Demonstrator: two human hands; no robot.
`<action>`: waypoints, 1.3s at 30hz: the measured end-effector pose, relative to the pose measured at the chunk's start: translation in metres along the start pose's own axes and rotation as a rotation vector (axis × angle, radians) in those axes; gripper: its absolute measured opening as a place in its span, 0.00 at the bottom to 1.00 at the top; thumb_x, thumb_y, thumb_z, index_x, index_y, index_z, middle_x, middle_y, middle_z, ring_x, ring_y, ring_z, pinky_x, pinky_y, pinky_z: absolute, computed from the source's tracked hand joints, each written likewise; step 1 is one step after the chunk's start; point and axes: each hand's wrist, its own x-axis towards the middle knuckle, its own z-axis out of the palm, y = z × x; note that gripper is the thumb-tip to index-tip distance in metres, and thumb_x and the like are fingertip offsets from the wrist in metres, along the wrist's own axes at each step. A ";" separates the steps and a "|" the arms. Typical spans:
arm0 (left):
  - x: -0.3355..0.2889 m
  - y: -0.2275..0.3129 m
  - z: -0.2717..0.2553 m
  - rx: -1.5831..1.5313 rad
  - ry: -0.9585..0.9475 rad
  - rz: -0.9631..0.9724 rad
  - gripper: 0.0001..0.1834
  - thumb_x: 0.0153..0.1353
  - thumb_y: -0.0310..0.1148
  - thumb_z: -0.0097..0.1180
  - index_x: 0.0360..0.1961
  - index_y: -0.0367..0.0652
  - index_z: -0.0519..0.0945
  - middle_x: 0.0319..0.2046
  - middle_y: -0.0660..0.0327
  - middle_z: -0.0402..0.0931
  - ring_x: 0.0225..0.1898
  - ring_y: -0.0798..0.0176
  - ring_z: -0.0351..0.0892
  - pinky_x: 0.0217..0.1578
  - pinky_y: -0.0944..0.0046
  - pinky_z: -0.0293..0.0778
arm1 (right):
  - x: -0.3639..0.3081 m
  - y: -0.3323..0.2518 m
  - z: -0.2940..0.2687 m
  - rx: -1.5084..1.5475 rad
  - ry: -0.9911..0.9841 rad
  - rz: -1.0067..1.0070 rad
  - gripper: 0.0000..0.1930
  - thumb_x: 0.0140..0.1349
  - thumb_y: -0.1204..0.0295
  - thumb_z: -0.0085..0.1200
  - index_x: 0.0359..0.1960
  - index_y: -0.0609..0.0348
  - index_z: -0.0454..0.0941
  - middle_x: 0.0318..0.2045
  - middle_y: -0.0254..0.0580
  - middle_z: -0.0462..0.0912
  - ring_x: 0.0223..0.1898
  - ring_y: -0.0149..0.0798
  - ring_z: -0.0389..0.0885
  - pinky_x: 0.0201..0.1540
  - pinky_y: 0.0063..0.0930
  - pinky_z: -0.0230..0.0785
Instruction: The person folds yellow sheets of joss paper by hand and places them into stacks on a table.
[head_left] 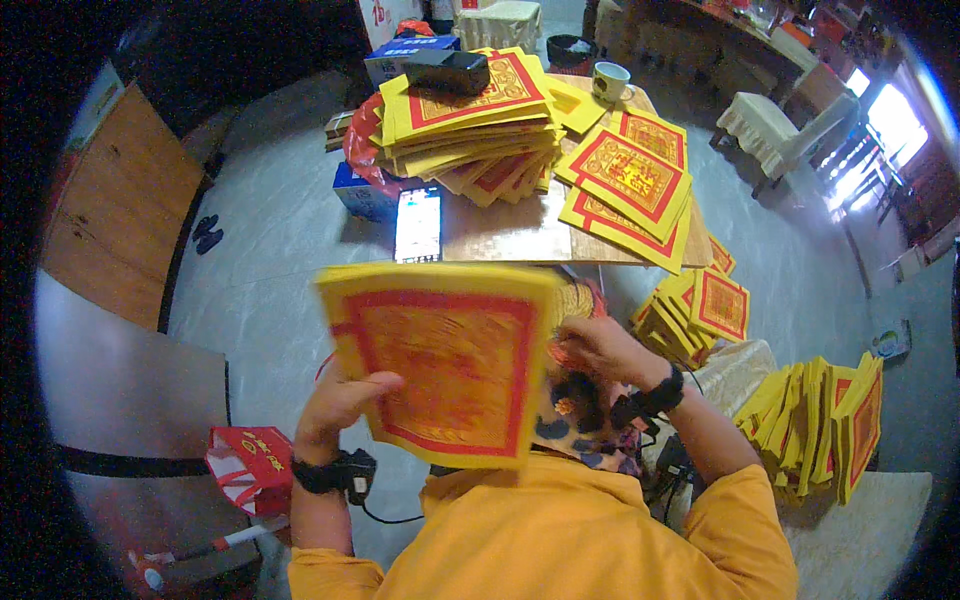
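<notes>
Evidently, the thing in hand is a red-framed yellow paper point(440, 370), held up before the person's chest, on the near side of the desk point(520, 235) and clear of its edge. The left hand point(345, 400) grasps it by the left margin, below the middle, thumb flat on the printed face and the fingers out of sight behind. The right hand point(605, 350) sits just beside the opposite edge, fingers curled; blur and overlap there mean I can't tell whether it pinches the paper or something else. Judging by its look, the paper should be light, limp rather than stiff, fairly dry to the touch, and easier to crease or tear than to drop. A lone grip at one side would probably let the far corners sag, so a broad hold at both side margins, thumbs in front and fingers spread behind, seems safest. The tall pile point(470, 150) on the desk has ragged, fanned edges, which suggests similar papers slide over one another readily and would want squaring with both palms before lifting.
</notes>
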 end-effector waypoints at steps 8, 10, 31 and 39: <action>0.059 0.033 0.065 0.389 -0.582 0.208 0.17 0.59 0.29 0.60 0.49 0.35 0.75 0.38 0.56 0.82 0.38 0.68 0.76 0.43 0.65 0.73 | -0.003 -0.049 -0.082 0.061 -0.181 0.362 0.10 0.69 0.67 0.51 0.36 0.62 0.76 0.25 0.25 0.73 0.29 0.21 0.69 0.33 0.18 0.64; 0.069 0.040 0.074 0.476 -0.631 0.188 0.17 0.59 0.29 0.60 0.49 0.35 0.75 0.39 0.55 0.82 0.38 0.68 0.76 0.44 0.64 0.73 | -0.003 -0.058 -0.096 0.028 -0.229 0.290 0.15 0.71 0.61 0.48 0.37 0.62 0.77 0.30 0.28 0.76 0.32 0.23 0.72 0.35 0.19 0.65; 0.083 0.048 0.098 0.262 -1.013 0.152 0.38 0.57 0.43 0.66 0.64 0.39 0.65 0.59 0.59 0.71 0.57 0.67 0.69 0.58 0.64 0.65 | -0.042 -0.094 -0.110 -0.071 -0.380 0.156 0.20 0.61 0.57 0.60 0.40 0.65 0.78 0.30 0.38 0.82 0.32 0.33 0.78 0.36 0.31 0.71; 0.093 0.003 0.096 -0.655 -0.716 -0.077 0.41 0.63 0.55 0.52 0.69 0.44 0.53 0.64 0.57 0.61 0.64 0.64 0.59 0.62 0.59 0.57 | -0.063 -0.115 -0.115 0.661 -0.039 0.470 0.27 0.51 0.68 0.67 0.52 0.67 0.74 0.40 0.41 0.85 0.41 0.36 0.83 0.43 0.26 0.76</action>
